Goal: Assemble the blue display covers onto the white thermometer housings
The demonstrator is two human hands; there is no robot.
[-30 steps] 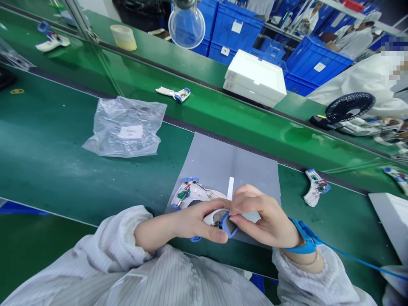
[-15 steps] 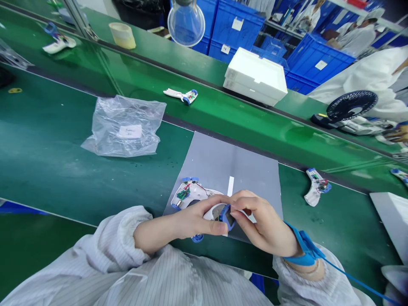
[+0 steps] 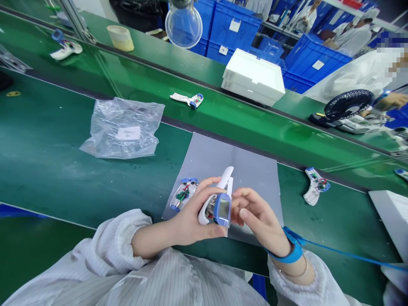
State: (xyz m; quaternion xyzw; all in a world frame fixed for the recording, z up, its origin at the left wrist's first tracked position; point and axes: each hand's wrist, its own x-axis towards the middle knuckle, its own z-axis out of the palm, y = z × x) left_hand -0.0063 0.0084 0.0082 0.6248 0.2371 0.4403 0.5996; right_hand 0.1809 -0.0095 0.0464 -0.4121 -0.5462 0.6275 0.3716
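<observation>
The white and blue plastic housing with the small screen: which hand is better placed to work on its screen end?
The right hand, probably: its fingertips sit beside the screen frame while the left hand grips the white and blue plastic housing and steadies it.

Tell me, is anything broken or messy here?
Nothing looks broken. The white shell in the left hand is open, showing its insides, like the open half on the grey mat. A crumpled plastic bag lies on the green table.
</observation>
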